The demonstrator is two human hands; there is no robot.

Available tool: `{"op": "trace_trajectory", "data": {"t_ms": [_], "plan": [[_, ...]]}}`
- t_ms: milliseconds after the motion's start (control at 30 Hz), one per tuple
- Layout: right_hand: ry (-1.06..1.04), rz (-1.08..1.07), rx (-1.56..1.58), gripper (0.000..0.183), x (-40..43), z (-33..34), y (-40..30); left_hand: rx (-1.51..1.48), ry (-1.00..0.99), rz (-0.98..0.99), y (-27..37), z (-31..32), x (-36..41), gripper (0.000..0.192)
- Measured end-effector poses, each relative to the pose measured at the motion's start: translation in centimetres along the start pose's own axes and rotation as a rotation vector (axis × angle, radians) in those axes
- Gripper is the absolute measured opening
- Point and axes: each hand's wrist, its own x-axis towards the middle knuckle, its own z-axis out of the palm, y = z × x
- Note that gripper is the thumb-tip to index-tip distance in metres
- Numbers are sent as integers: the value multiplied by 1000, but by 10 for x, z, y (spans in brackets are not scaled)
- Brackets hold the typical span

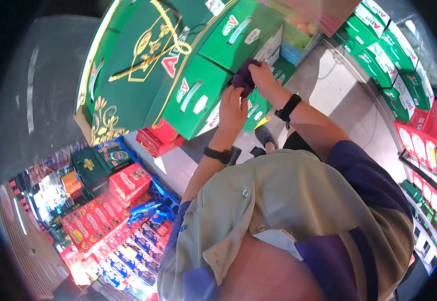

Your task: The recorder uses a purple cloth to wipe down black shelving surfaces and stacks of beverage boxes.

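A crumpled dark purple cloth is bunched between my two hands. My left hand pinches its lower edge from below. On the upper right side, my right hand has its fingers closed on the same cloth. Just behind it are stacked green cartons with carry handles; whether the cloth touches them I cannot tell. To the left stands a large green gift box with gold ornament and a gold rope handle. Both wrists wear black bands.
Red boxes sit below the green stack. Packaged snacks and a red carton fill the display at lower left. More green cartons and red boxes line the right side. A clog-shod foot stands on the tiled floor.
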Motion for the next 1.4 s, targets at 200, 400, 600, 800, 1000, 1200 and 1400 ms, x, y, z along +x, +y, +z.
{"op": "trace_trajectory", "data": {"t_ms": [200,400,600,800,1000,1200,1400], "plan": [[129,243,44,26,65,-14,23,29,-219,-9,-12,59,32,28],[-10,363,-35,29,74,-37,0,-42,-309,-261,-14,69,54,27],[163,-657,-132,43,38,-68,-80,39,-92,116,45,59,97,28],[290,-685,-294,58,93,-62,-42,168,-346,195,25,96,143,19],[-182,60,400,56,132,-51,34,285,-590,147,29,116,144,13],[98,-262,-224,42,88,-58,-81,208,-293,167,49,85,141,12],[114,-437,-366,31,100,-64,-75,221,-392,133,42,94,145,14]]}}
